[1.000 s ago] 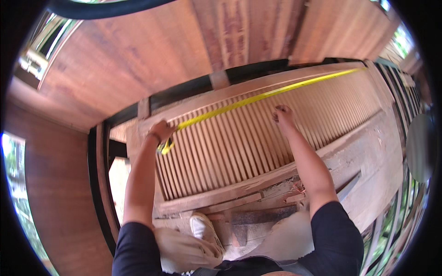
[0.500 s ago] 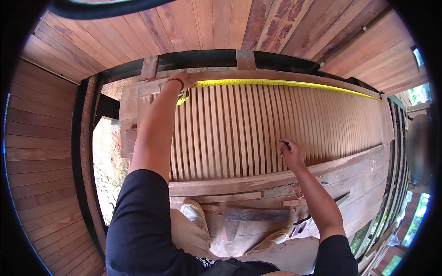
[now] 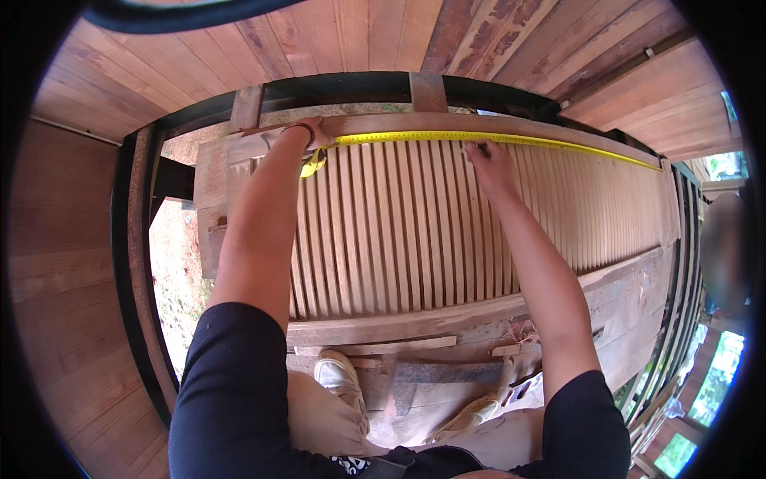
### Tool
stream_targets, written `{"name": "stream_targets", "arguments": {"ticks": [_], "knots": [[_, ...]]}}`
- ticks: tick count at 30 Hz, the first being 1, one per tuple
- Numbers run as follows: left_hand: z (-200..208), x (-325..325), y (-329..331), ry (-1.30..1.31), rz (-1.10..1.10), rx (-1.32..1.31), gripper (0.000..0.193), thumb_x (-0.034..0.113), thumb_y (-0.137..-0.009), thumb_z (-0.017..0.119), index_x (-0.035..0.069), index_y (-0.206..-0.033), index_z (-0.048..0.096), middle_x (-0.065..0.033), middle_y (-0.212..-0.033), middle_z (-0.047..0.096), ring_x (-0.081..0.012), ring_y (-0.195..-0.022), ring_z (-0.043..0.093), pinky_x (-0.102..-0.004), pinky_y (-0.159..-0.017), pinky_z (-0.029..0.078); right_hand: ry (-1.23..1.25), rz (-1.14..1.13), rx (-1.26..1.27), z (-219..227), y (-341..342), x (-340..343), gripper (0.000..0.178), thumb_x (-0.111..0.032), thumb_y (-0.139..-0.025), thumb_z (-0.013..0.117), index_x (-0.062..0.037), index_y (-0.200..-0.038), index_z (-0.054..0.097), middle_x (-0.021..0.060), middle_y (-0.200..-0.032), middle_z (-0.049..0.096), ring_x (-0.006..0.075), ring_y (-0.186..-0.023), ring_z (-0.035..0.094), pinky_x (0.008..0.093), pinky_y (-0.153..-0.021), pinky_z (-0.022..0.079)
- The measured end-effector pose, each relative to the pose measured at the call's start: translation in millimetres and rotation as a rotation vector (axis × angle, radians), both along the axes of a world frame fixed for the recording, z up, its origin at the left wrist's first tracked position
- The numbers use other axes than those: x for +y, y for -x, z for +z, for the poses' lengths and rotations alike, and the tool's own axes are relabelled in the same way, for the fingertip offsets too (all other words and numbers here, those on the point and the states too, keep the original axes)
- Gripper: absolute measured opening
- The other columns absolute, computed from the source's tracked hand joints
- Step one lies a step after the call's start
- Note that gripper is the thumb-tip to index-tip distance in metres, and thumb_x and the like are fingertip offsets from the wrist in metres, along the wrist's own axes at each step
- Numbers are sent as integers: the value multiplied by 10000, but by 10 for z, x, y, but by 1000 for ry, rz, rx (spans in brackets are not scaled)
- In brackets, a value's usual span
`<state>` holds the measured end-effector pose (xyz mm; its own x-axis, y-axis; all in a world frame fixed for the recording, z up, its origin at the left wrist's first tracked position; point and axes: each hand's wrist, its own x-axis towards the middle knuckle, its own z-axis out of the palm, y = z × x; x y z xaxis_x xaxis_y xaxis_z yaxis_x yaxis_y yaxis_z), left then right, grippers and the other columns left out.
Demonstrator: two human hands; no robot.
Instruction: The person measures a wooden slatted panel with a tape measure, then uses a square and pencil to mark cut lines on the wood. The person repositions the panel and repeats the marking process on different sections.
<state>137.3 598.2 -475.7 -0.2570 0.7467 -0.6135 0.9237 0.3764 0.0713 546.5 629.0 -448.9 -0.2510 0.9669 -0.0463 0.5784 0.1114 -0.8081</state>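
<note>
My left hand [image 3: 313, 137], a beaded bracelet at its wrist, closes on a tape measure [image 3: 314, 164] at the far left of a slatted wooden panel [image 3: 383, 239]. From there the yellow blade [image 3: 550, 144] stretches rightward along the panel's far rail [image 3: 383, 125] to its right end. My right hand [image 3: 493, 166] is closed around a small dark pen-like thing [image 3: 483, 149], held at the near edge of the blade. Its tip is too small to make out, so I cannot tell whether it touches the blade or the wood.
A near rail [image 3: 407, 321] borders the slats. Between it and my shoes [image 3: 339, 374] lie loose wood strips [image 3: 399, 346] and a dark board [image 3: 447, 373]. Plank walls [image 3: 64, 239] and dark beams [image 3: 343, 92] surround the panel. Railing bars [image 3: 678, 263] stand at the right.
My right hand has moved from the middle of the slats up to the yellow blade, carrying the dark pen-like thing. My left hand keeps its hold on the tape measure at the far left.
</note>
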Motion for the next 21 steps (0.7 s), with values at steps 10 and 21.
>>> {"name": "stream_targets", "arguments": {"ticks": [10, 21], "knots": [[18, -40, -14, 1, 24, -45, 950, 545, -921, 698, 119, -1646, 256, -205, -1606, 427, -367, -1467, 442, -452, -1205, 368, 29, 208, 5, -410, 596, 749, 310, -299, -969, 682, -15, -1092, 697, 172, -952, 738, 299, -900, 709, 408, -832, 531], [119, -81, -59, 10, 19, -30, 913, 512, -934, 700, 111, -1637, 277, -217, -1584, 452, -374, -1437, 476, -456, -1186, 396, 56, 221, -96, -545, 837, 880, 275, -301, -986, 679, -28, -1026, 682, 150, -886, 730, 273, -840, 695, 403, -788, 528]]}}
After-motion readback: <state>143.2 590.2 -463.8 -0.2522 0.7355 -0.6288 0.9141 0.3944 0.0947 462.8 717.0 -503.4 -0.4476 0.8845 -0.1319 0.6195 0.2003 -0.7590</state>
